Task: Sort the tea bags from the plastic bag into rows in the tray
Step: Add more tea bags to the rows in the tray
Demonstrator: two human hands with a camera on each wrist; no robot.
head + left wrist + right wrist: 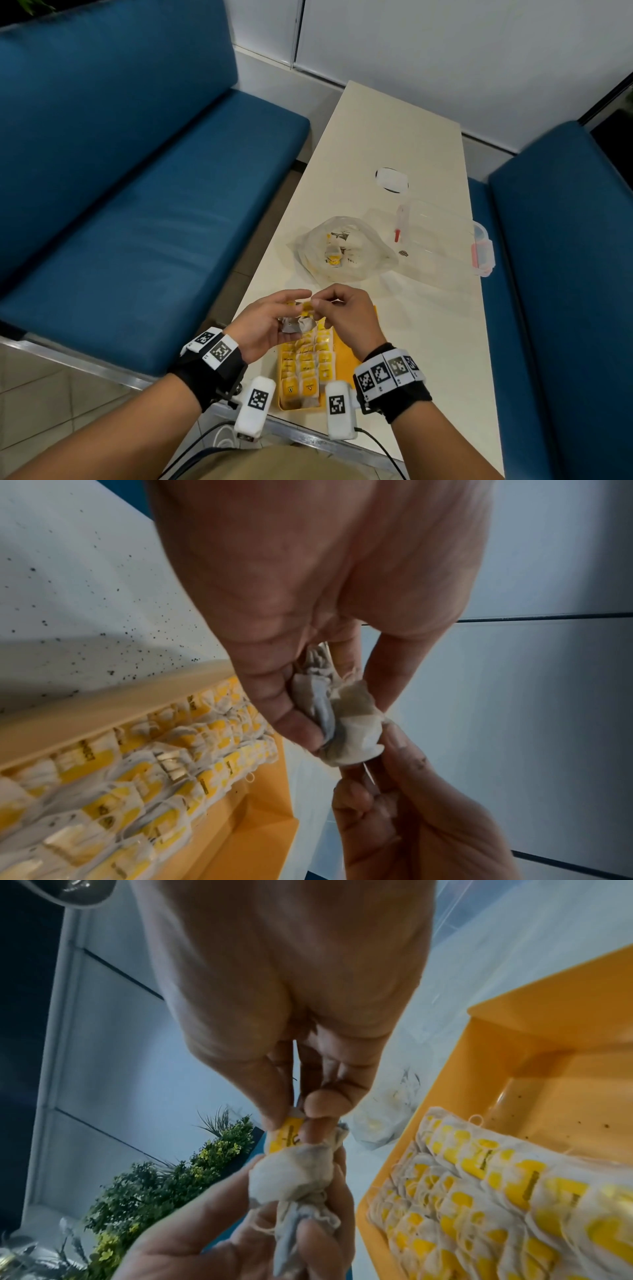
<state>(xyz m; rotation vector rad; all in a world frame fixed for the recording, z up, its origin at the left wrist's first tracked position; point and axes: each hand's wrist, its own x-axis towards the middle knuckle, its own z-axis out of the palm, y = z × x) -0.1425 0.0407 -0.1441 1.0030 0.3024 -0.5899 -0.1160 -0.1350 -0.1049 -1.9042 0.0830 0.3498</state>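
Both hands are raised just above the far end of the yellow tray (346, 349). My left hand (274, 317) grips a small bunch of crumpled tea bags (296, 323) (339, 718) (294, 1175). My right hand (337, 308) pinches a yellow tag (286, 1135) on one of those bags between thumb and fingertips. Rows of tea bags (305, 363) (137, 777) (496, 1191) with yellow tags fill the tray's near and left part. The clear plastic bag (342, 250) lies beyond the hands with a few tea bags left inside.
A clear lidded plastic box (442, 236) with pink clips stands to the right of the bag. A small white oval object (392, 180) lies farther up the narrow cream table (428, 342). Blue benches (137, 205) flank the table on both sides.
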